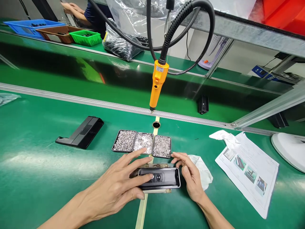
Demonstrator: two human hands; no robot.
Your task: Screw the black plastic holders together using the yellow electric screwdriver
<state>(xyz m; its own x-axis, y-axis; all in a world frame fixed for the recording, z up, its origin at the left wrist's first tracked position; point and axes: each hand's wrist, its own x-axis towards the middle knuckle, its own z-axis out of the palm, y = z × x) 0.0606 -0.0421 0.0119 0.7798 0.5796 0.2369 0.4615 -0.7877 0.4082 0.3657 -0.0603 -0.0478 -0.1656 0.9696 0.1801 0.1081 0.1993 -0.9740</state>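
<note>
A black rectangular housing (168,183) with a pale rim sits in a holder (157,191) in front of me, a round hole in its floor. My left hand (119,184) spreads over its left end, one fingertip reaching inside beside the hole; whether a small part lies under that fingertip I cannot tell. My right hand (189,175) hovers at the housing's right end, fingers loosely bent and apart, near a tray of small metal parts (162,146). Left of that tray are a tray of flat washers (143,141) and another of small metal parts (124,141).
A yellow electric screwdriver (158,84) hangs above the trays by its cable. Behind them lies a round gold-rimmed piece (156,125). A black angled part (82,132) is at left; a white cloth (202,171) and printed sheets (250,171) are at right. Another person's arm (77,12) shows beyond.
</note>
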